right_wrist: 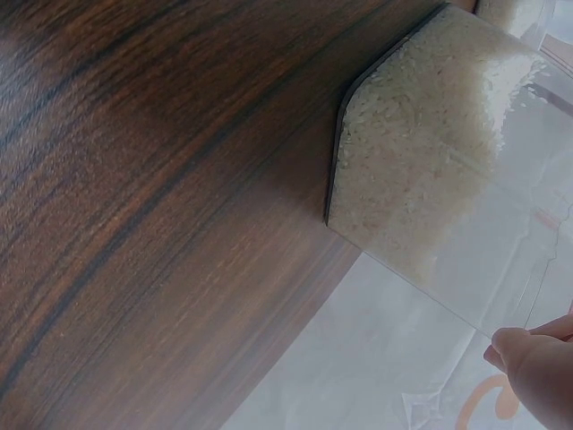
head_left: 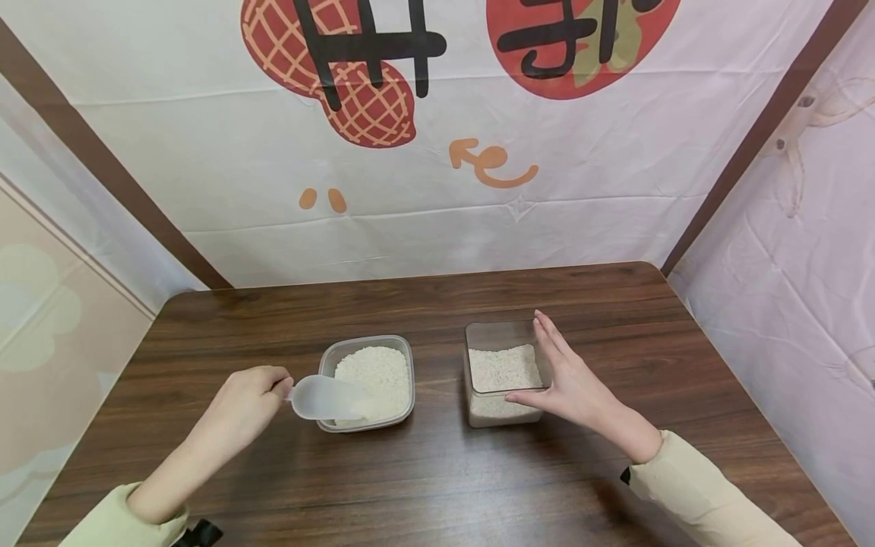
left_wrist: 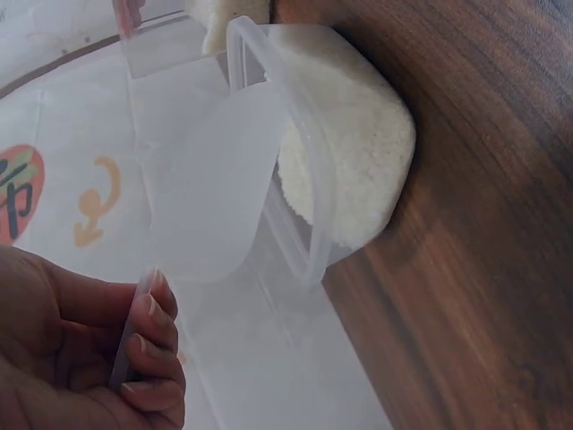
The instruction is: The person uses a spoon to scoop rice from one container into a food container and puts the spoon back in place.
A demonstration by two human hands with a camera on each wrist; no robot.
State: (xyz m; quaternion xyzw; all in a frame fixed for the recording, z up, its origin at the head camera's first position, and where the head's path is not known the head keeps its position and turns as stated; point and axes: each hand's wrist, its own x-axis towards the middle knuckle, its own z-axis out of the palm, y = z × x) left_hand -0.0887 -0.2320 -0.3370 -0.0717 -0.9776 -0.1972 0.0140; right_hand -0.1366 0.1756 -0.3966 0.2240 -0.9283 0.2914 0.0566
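Observation:
My left hand point(head_left: 244, 406) grips the handle of a translucent white scoop point(head_left: 321, 398). The scoop's front end lies over the left part of a clear plastic tub point(head_left: 412, 380) heaped with white rice point(head_left: 377, 376). Seen from the left wrist, fingers and thumb curl about the handle, and the scoop point(left_wrist: 215, 179) tilts at the tub's rim. To the right stands a taller clear square container point(head_left: 478, 406), partly filled with rice point(head_left: 502, 368). My right hand point(head_left: 570, 380) holds its right side, thumb at the front rim and fingers extended along the far side.
Both containers stand on a dark wood-grain table point(head_left: 437, 486), with a gap between them. A white printed cloth point(head_left: 424, 243) hangs behind the table's far edge, and more cloth hangs along the left and right sides.

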